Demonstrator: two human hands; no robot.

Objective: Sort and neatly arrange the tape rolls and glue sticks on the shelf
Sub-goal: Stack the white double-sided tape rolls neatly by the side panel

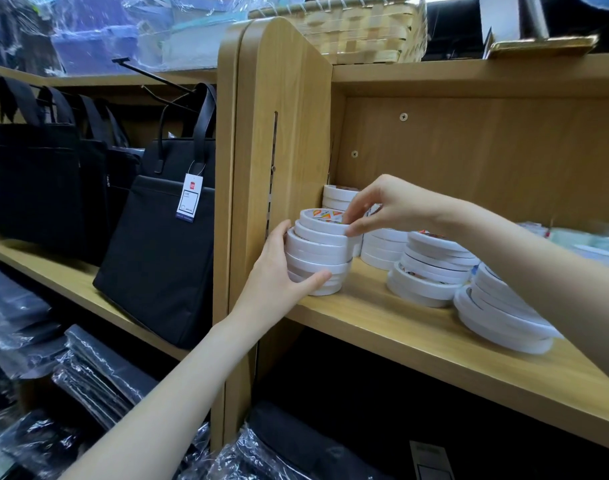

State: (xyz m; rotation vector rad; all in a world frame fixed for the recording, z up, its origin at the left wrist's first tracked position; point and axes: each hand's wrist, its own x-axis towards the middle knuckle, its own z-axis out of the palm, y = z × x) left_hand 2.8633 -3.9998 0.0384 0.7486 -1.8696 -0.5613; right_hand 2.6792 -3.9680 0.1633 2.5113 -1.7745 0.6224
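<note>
A leaning stack of white tape rolls point(318, 252) stands at the left front of the wooden shelf point(400, 337). My left hand point(279, 271) cups the stack's left side, thumb curled round its base. My right hand point(382, 206) pinches the top roll point(322, 218), which has a coloured label. Behind stands another stack point(336, 197). To the right lie more white tape stacks point(431, 268), and one point(497, 313) slumps sideways near the right edge. I see no glue sticks clearly.
The shelf's upright side panel point(279, 133) stands just left of the stack. Black tote bags point(164, 220) hang on the left rack. A woven basket point(358, 26) sits on top. Plastic-wrapped dark goods point(88, 368) fill the lower shelves. Blurred pale packages point(587, 244) lie at far right.
</note>
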